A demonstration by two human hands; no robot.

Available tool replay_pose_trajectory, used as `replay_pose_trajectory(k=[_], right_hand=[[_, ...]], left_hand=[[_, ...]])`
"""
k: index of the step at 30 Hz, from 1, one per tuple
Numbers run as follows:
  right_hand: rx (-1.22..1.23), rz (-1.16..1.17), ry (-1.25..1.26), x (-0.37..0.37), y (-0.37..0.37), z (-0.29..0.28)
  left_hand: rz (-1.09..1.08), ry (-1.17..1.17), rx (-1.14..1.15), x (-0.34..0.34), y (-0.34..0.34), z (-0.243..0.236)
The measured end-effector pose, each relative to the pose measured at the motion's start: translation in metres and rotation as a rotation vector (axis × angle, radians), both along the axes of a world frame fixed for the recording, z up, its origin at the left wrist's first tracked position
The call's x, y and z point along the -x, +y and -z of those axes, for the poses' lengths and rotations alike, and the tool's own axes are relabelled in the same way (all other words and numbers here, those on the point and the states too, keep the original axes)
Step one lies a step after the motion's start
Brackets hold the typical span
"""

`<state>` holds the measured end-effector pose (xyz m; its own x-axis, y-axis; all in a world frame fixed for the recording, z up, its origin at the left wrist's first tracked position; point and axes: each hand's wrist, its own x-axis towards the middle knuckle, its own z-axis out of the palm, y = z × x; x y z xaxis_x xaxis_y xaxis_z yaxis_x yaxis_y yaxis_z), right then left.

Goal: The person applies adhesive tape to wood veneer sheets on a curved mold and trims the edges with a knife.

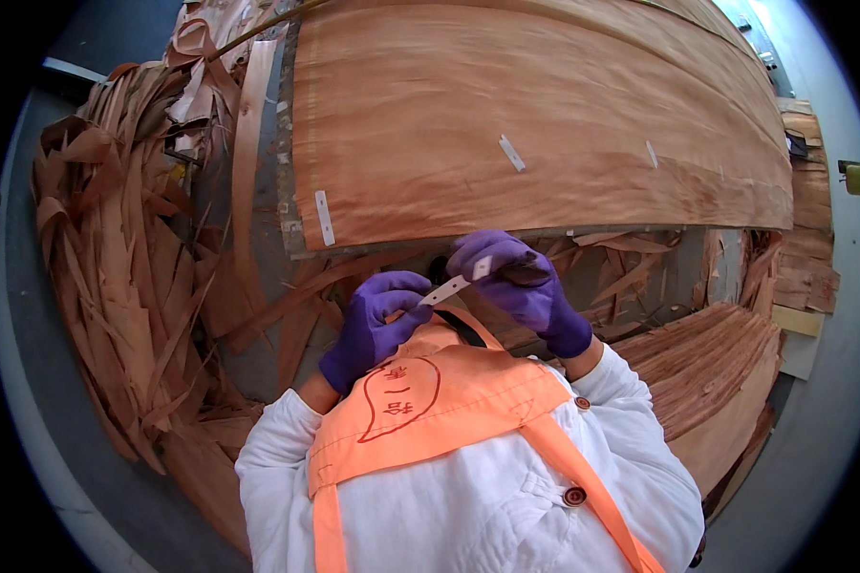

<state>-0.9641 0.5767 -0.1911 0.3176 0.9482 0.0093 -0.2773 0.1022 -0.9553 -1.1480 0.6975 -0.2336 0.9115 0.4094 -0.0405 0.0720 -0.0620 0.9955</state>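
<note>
A short white strip of tape with small holes [445, 290] stretches between my two purple-gloved hands, in front of my chest. My left hand [377, 323] pinches its lower end between thumb and fingers. Its upper end passes into the fingers of my right hand [535, 296], which also has a dark object against its palm, too shaded to name. Just beyond my hands lies a wide sheet of reddish-brown wood veneer [545, 86]. Three similar white tape pieces are on it: one at the near left corner [325, 218], one mid-sheet [512, 153] and one farther right [652, 155].
Long veneer scraps [115, 277] hang and pile up on the left. A stack of veneer [707, 372] stands at the right, close to my right elbow. Loose offcuts [301, 315] lie below the sheet's near edge. A thin stick [268, 27] crosses the far left corner.
</note>
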Motion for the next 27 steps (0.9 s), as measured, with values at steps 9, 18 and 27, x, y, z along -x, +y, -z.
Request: replay_pose_trajectory(k=[9, 18, 27], right_hand=[[-0.154, 0.148, 0.516, -0.023, -0.013, 0.004], [0.426, 0.112, 0.185, -0.039, 0.041, 0.017], [0.506, 0.102, -0.12, -0.052, 0.075, 0.032]], left_hand=[[-0.162, 0.307, 0.333, 0.005, -0.008, -0.003], [-0.105, 0.077, -1.241, -0.073, 0.036, 0.028], [-0.177, 0.081, -1.116, -0.077, 0.036, 0.037]])
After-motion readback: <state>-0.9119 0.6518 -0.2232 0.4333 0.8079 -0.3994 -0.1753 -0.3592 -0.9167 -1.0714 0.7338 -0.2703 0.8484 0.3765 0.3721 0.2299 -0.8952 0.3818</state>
